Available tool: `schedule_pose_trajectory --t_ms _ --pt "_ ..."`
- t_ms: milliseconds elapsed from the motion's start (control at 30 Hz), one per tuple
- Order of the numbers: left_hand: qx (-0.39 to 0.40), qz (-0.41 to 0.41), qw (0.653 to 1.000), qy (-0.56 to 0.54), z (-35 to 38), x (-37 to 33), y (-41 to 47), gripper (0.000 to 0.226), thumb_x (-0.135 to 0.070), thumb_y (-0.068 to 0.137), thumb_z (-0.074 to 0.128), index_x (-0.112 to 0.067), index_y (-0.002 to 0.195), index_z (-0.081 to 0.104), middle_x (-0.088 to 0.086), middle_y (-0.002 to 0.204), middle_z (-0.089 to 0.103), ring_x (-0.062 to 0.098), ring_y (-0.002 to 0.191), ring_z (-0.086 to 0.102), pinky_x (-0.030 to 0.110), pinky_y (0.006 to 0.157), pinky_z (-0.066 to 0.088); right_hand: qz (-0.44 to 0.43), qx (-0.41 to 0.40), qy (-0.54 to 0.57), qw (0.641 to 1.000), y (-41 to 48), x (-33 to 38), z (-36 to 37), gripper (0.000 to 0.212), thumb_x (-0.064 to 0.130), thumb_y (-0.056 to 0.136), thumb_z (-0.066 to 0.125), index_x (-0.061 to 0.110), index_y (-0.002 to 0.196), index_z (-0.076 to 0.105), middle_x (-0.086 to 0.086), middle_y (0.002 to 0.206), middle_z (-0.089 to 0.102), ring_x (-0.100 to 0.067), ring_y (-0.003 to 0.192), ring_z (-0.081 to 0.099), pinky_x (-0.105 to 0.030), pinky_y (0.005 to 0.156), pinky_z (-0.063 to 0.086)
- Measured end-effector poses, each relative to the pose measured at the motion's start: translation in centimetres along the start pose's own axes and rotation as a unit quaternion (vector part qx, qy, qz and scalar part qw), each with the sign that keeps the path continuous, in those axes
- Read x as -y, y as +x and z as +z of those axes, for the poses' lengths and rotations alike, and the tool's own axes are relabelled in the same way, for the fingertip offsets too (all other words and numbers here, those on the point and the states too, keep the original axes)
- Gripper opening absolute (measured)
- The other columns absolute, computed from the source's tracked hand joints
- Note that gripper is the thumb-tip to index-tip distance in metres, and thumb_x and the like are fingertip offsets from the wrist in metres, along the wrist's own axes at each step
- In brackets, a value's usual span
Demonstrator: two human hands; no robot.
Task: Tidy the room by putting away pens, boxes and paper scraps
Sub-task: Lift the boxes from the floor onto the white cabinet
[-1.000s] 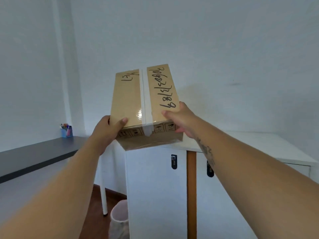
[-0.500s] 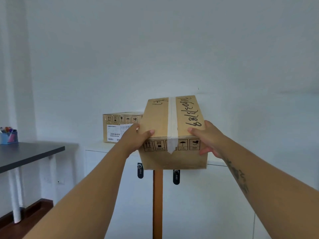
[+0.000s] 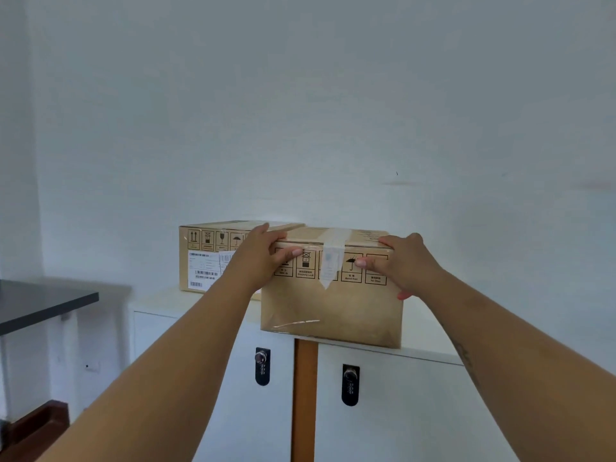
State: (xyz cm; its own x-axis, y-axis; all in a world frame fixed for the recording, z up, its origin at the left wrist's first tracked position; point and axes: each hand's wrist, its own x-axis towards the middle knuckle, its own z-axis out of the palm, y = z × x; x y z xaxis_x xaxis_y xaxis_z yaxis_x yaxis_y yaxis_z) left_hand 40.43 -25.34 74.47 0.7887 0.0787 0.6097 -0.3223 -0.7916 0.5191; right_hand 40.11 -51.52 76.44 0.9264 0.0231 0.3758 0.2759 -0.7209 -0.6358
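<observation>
On top of the white cabinet, at my 12 o'clock: taped cardboard box; second box at its 10 o'clock. I log left hand and right hand, fingers clamped on taped box's upper corners.

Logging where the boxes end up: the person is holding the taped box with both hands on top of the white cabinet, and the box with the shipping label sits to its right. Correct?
Not quite. In the head view the labelled box sits left of the taped box, not right. The rest stands: left hand and right hand hold it on the white cabinet.
</observation>
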Motion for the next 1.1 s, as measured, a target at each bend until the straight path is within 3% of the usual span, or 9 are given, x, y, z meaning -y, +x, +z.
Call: schedule_pose_trajectory --t_ms 100,200,400,633,767,867,933,1000,1100 --pt "-0.009 0.038 0.996 0.086 0.7 2.1 2.2 0.063 -0.072 0.08 0.051 -0.028 0.123 0.061 -0.006 0.113 0.065 0.021 0.111 0.056 0.04 0.089 0.046 -0.036 -0.03 -0.075 0.996 2.9 -0.3 2.0 0.076 0.064 0.075 0.067 0.021 0.136 0.049 -0.003 0.118 0.033 -0.025 0.096 0.051 -0.047 0.079 0.056" --pt "0.01 0.047 0.987 0.151 1.2 4.2 4.7 0.065 -0.074 0.082 0.047 -0.031 0.13 0.055 -0.006 0.111 0.065 0.022 0.112 0.055 0.043 0.094 0.044 -0.045 -0.047 -0.107 0.992 5.6 -0.5 3.7 0.071 0.067 0.077 0.062 0.021 0.13 0.052 -0.003 0.116 0.035 -0.024 0.091 0.05 -0.043 0.087 0.051" --pt "0.044 0.028 0.972 0.23 2.7 6.3 8.9 0.077 -0.079 0.079 0.034 -0.032 0.14 0.044 -0.005 0.141 0.053 0.029 0.139 0.034 0.05 0.116 0.022 -0.044 -0.062 -0.105 0.992 9.4 -1.0 5.8 0.068 0.068 0.077 0.062 0.022 0.126 0.052 -0.003 0.116 0.034 -0.026 0.092 0.052 -0.044 0.086 0.051" --pt "0.006 0.053 0.97 0.237 3.5 6.9 9.9 0.077 -0.077 0.078 0.036 -0.03 0.137 0.05 -0.005 0.132 0.059 0.029 0.127 0.042 0.043 0.112 0.027 -0.049 -0.067 -0.1 0.992 11.0 -1.5 6.2 0.067 0.067 0.076 0.063 0.025 0.126 0.052 -0.001 0.114 0.032 -0.025 0.088 0.052 -0.041 0.083 0.05" --pt "0.033 0.049 0.961 0.271 3.6 7.2 10.3 0.09 -0.085 0.072 0.022 -0.029 0.138 0.047 -0.002 0.135 0.057 0.029 0.13 0.044 0.05 0.115 0.023 -0.047 -0.07 -0.11 0.99 10.8 -1.5 6.4 0.065 0.067 0.078 0.062 0.023 0.126 0.051 -0.003 0.119 0.033 -0.025 0.087 0.053 -0.038 0.078 0.049" --pt "0.074 0.015 0.946 0.315 3.3 5.6 10.9 0.07 -0.074 0.084 0.035 -0.022 0.129 0.05 0.002 0.126 0.058 0.03 0.123 0.05 0.048 0.106 0.033 -0.036 -0.063 -0.126 0.989 10.5 -1.1 6.1 0.063 0.066 0.08 0.059 0.021 0.123 0.051 -0.004 0.121 0.034 -0.026 0.087 0.053 -0.036 0.073 0.045" --pt "0.074 0.015 0.941 0.331 2.6 4.1 10.4 0.064 -0.069 0.088 0.042 -0.021 0.13 0.05 0.003 0.123 0.058 0.029 0.117 0.054 0.045 0.095 0.043 -0.016 -0.046 -0.164 0.985 10.3 -0.4 6.1 0.061 0.065 0.083 0.056 0.019 0.122 0.05 -0.006 0.124 0.035 -0.028 0.093 0.054 -0.035 0.072 0.042" --pt "0.056 0.036 0.933 0.354 1.2 3.1 9.1 0.065 -0.067 0.09 0.04 -0.023 0.139 0.045 0.004 0.131 0.056 0.028 0.12 0.053 0.044 0.096 0.044 0.002 -0.037 -0.224 0.974 9.9 0.7 6.1 0.059 0.061 0.088 0.053 0.017 0.127 0.048 -0.007 0.129 0.036 -0.031 0.112 0.048 -0.037 0.077 0.039" --pt "0.018 0.036 0.92 0.39 -2.5 3.5 6.2 0.068 -0.068 0.091 0.036 -0.022 0.14 0.043 0.005 0.133 0.056 0.029 0.119 0.054 0.044 0.097 0.042 -0.057 -0.053 -0.325 0.943 8.8 2.8 6.9 0.055 0.055 0.092 0.048 0.019 0.134 0.046 -0.008 0.138 0.036 -0.034 0.131 0.031 -0.048 0.103 0.029"
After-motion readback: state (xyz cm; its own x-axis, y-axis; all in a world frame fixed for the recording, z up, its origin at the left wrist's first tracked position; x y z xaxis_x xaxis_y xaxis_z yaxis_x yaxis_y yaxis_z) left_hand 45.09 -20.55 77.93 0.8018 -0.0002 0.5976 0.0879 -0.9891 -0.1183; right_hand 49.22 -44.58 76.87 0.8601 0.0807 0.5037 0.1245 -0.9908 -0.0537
